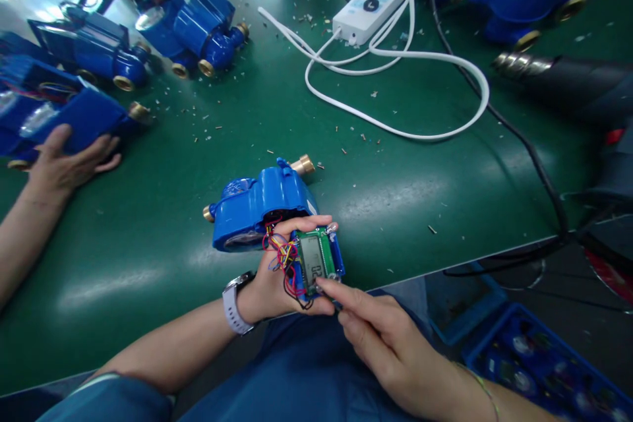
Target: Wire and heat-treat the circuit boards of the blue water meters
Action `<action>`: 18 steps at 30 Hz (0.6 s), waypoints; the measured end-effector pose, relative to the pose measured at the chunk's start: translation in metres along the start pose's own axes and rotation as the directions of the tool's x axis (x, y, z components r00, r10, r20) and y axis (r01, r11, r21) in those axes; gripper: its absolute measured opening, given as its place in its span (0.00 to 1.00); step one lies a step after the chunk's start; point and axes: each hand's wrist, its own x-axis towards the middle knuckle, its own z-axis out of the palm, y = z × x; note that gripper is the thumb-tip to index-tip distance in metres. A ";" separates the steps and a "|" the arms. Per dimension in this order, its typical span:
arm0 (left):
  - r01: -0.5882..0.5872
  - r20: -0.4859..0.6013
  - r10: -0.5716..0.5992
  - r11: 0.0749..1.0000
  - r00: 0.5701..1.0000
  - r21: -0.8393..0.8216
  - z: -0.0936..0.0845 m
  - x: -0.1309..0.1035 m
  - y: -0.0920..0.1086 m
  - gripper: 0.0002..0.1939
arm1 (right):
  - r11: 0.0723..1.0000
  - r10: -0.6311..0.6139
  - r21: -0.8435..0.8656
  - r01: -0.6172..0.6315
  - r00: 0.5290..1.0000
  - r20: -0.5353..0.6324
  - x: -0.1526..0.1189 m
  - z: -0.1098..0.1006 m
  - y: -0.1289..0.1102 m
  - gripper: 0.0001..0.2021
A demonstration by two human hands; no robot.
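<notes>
My left hand [274, 277], with a watch on its wrist, holds a green circuit board with a display [311, 256] at the table's front edge. Digits show on its grey screen, and part of a blue casing sits along its right side. Red, yellow and black wires [284, 256] run from the board towards a blue water meter [267, 201] lying just behind my hand. My right hand [383, 336] has its index fingertip at the screen's lower edge. Its other fingers are curled, with a small dark bit at the fingertips that I cannot make out.
Blue meters [202, 26] stand at the back left; another person's hand [69, 161] rests on one. A white power strip [370, 6] with looping cables lies behind. At right is a black heat gun [558, 76]. Small screws dot the green table [198, 303]. A blue crate [544, 356] sits below.
</notes>
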 end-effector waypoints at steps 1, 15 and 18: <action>0.005 -0.015 -0.005 1.000 1.000 0.007 0.002 0.001 0.001 0.41 | 0.997 0.017 0.073 -0.016 1.000 -0.016 -0.001 0.003 0.004 0.22; 0.008 -0.177 -0.010 1.000 0.984 -0.012 0.018 0.003 0.000 0.40 | 0.793 0.121 0.609 -0.022 0.985 -0.122 0.001 0.030 0.029 0.20; 0.021 -0.156 -0.017 0.999 0.988 0.024 0.015 0.001 -0.002 0.41 | 0.831 0.126 0.550 -0.084 0.991 -0.038 0.002 0.015 0.027 0.21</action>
